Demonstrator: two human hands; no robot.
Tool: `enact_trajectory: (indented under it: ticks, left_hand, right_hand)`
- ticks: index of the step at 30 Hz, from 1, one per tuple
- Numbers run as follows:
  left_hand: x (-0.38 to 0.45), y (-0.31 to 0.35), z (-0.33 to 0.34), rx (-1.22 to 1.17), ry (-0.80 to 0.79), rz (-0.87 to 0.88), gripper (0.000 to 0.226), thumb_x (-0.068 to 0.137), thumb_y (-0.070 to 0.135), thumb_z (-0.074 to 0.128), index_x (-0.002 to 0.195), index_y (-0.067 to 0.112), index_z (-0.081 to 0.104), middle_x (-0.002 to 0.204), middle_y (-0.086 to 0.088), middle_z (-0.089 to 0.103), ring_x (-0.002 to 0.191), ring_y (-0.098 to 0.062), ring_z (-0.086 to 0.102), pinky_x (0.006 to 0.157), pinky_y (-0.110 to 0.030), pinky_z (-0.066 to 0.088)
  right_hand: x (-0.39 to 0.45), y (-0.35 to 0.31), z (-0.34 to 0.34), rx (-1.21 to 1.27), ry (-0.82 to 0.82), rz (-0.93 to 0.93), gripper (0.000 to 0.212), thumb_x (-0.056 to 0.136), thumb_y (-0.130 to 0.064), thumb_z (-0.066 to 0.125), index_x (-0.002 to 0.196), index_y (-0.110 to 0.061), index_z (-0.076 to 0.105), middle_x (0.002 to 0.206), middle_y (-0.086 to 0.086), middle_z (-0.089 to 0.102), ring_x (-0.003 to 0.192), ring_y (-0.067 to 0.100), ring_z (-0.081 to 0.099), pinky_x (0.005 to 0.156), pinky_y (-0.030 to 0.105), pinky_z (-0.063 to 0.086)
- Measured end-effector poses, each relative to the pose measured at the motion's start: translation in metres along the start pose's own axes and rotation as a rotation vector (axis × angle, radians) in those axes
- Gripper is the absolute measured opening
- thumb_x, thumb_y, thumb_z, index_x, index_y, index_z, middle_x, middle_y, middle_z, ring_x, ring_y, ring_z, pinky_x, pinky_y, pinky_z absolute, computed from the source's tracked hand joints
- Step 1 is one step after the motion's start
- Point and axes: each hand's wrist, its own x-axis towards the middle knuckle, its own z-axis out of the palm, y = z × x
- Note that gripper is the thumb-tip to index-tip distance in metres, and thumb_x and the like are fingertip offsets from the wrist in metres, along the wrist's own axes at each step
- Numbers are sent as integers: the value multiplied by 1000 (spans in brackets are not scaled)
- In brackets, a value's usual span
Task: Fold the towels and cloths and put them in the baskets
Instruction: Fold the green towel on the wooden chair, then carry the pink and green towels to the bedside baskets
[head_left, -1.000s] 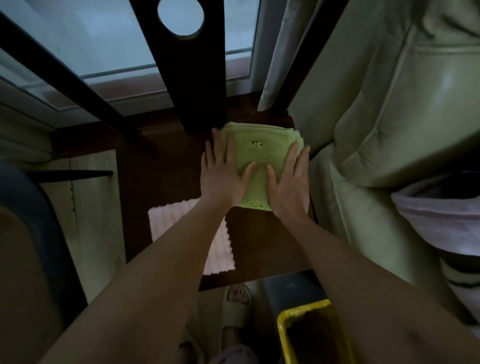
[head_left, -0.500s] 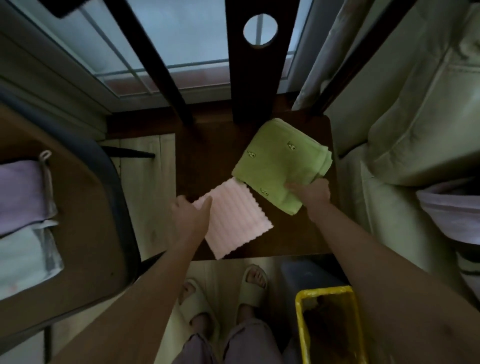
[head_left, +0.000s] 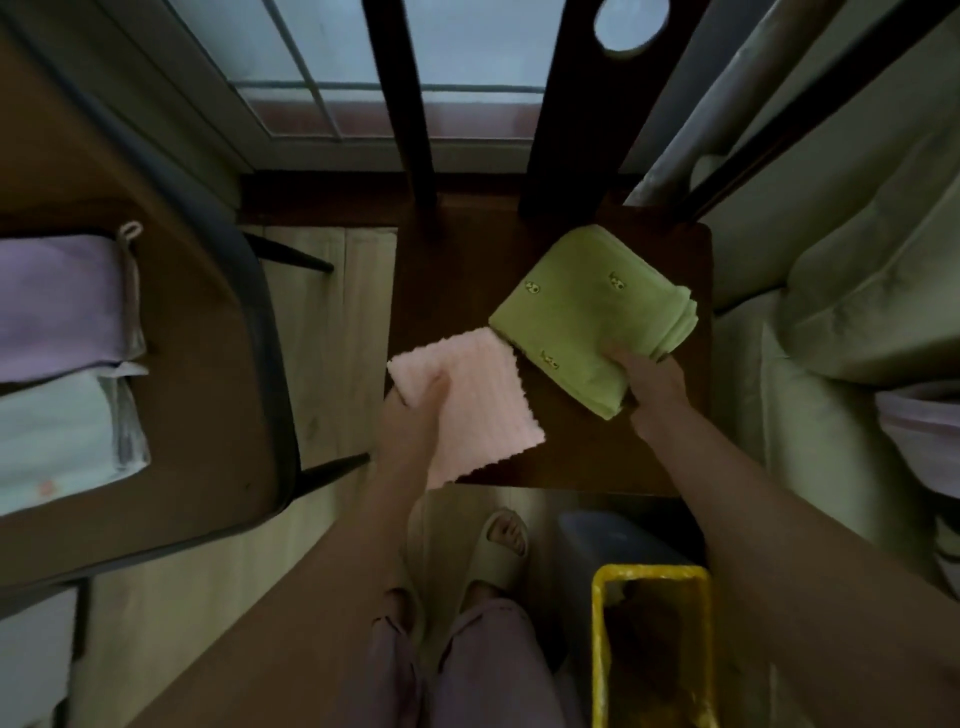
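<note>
Head view, looking down past two bare forearms onto a small dark wooden surface (head_left: 457, 280) set before a window.

Two folded pieces lie on the surface. A green towel (head_left: 587, 312), folded into a thick pad with its layered edges showing at the right, sits toward the far right corner. A pink ribbed cloth (head_left: 472, 400), folded to a square, lies at the near left, one corner just touching the green towel and its near edge overhanging the surface.

The left hand (head_left: 410, 421) is seen at the pink cloth's left corner, the thumb laid on top and the fingers tucked beneath, so the cloth is pinched between them. The right hand (head_left: 649, 379) is seen at the green towel's near right corner, the thumb pressed on top and the fingers curled under the edge, clamped on the towel. Both pieces rest on the surface, not yet lifted.

At the left, a brown basket (head_left: 208, 332) with a dark rim already holds a folded lilac towel (head_left: 57, 301) and a folded white towel (head_left: 52, 431) side by side. At the bottom, a yellow-rimmed basket (head_left: 649, 571) stands beside the person's feet in pale slippers (head_left: 498, 551); its contents cannot be made out. A pale green sofa (head_left: 857, 291) stands at the right.

Folding of these two pieces appears finished; what seems left is carrying each to a basket. The pink cloth lies on the side nearer the brown basket.
</note>
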Motion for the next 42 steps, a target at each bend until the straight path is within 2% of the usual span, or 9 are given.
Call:
enact_trajectory:
  ticks: [4, 8, 11, 15, 20, 24, 27, 33, 42]
  left_hand:
    - [-22, 31, -43, 131, 25, 232, 35, 91, 41, 57, 118, 18, 53, 106, 7, 60, 94, -9, 61, 75, -24, 50]
    - [-58, 72, -110, 120, 116, 292, 37, 94, 31, 56, 125, 11, 52, 105, 7, 54, 89, -2, 54, 65, -5, 42]
    - [-90, 88, -165, 49, 257, 232, 44, 93, 31, 59, 129, 6, 51, 112, 2, 54, 102, -9, 51, 80, -22, 40]
    - [-139, 95, -241, -160, 345, 128, 32, 88, 30, 66, 111, 9, 61, 98, -1, 66, 103, -27, 64, 84, -34, 50]
    - [-207, 81, -336, -212, 548, 100, 58, 89, 37, 63, 133, 3, 49, 127, -15, 57, 117, -31, 54, 94, -40, 46]
    - [-252, 43, -425, -450, 577, 92, 47, 88, 34, 65, 126, 8, 55, 114, -5, 62, 102, -22, 58, 83, -35, 46]
    - [-288, 1, -495, -551, 662, 87, 48, 87, 35, 67, 125, 7, 58, 112, -3, 63, 97, -18, 58, 77, -29, 42]
    - [-381, -112, -623, -645, 854, 67, 35, 86, 32, 68, 113, 10, 66, 108, -5, 68, 94, -16, 61, 82, -29, 47]
    - [-498, -288, -723, -1049, 1316, -136, 40, 87, 29, 68, 121, 8, 61, 110, 0, 62, 99, -16, 58, 87, -32, 48]
  right_hand:
    - [-27, -11, 12, -159, 73, -150, 78, 77, -35, 76, 141, -15, 36, 136, 3, 46, 124, 25, 47, 102, 41, 42]
    - [-88, -31, 26, -459, -70, -434, 64, 85, -31, 68, 141, -20, 38, 138, 3, 49, 127, 24, 46, 109, 49, 36]
    - [-147, -44, 40, -625, -219, -539, 49, 88, -26, 65, 133, -22, 46, 127, -1, 55, 120, 23, 52, 104, 48, 40]
    - [-239, -52, 64, -650, -354, -595, 38, 90, -23, 62, 126, -21, 50, 115, -4, 56, 114, 22, 54, 94, 38, 44]
    - [-370, -43, 104, -519, -528, -524, 49, 88, -30, 66, 132, -17, 50, 116, -4, 57, 106, 16, 56, 91, 34, 47]
    - [-461, -16, 156, -526, -625, -486, 56, 79, -36, 75, 127, -14, 56, 115, 1, 63, 97, 19, 63, 88, 39, 53]
    - [-526, 23, 203, -621, -752, -518, 57, 81, -32, 74, 131, -15, 53, 123, 6, 62, 104, 26, 61, 92, 44, 51]
    - [-661, 144, 288, -880, -1129, -635, 50, 89, -11, 65, 136, -13, 47, 121, 4, 57, 103, 21, 56, 85, 37, 48]
    - [-841, 336, 396, -1280, -1588, -592, 24, 90, -25, 65, 114, -24, 64, 109, 2, 70, 98, 21, 67, 88, 40, 54]
